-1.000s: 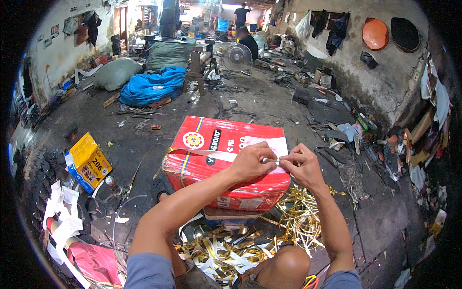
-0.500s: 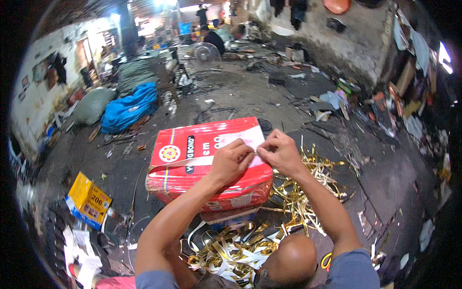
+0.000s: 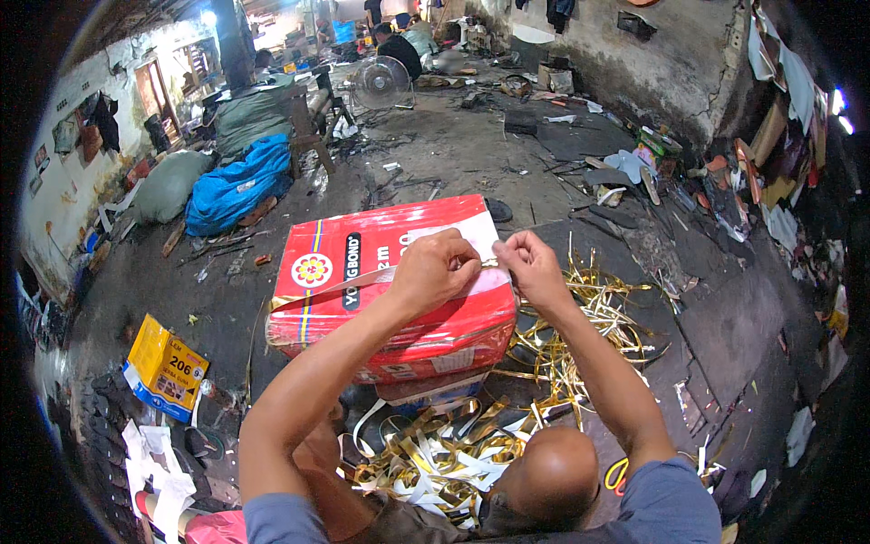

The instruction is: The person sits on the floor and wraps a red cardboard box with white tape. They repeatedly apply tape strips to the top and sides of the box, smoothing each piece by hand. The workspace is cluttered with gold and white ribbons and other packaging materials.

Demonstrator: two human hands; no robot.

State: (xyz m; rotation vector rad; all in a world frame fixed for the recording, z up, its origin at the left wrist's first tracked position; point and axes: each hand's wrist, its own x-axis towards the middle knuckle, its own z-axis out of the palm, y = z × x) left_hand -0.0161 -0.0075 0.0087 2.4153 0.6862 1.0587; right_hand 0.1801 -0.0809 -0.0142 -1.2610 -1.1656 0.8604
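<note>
Evidently both hands met over the red carton (image 3: 381, 281), which sat on the floor before the person. Left hand (image 3: 441, 269) was closed, pinching a thin gold strip (image 3: 337, 288) that ran across the carton's top toward its left edge. Right hand (image 3: 530, 266), just right of the carton, pinched the same strip's end with fingertips closed. Keeping the strip taut and flat against the carton seemed wise. Gold scraps (image 3: 562, 335) lay heaped right of and below the carton.

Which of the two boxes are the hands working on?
The big red box. Both hands, left and right, rest on its top pinching a strip; the small yellow box lies untouched on the floor at left.
</note>
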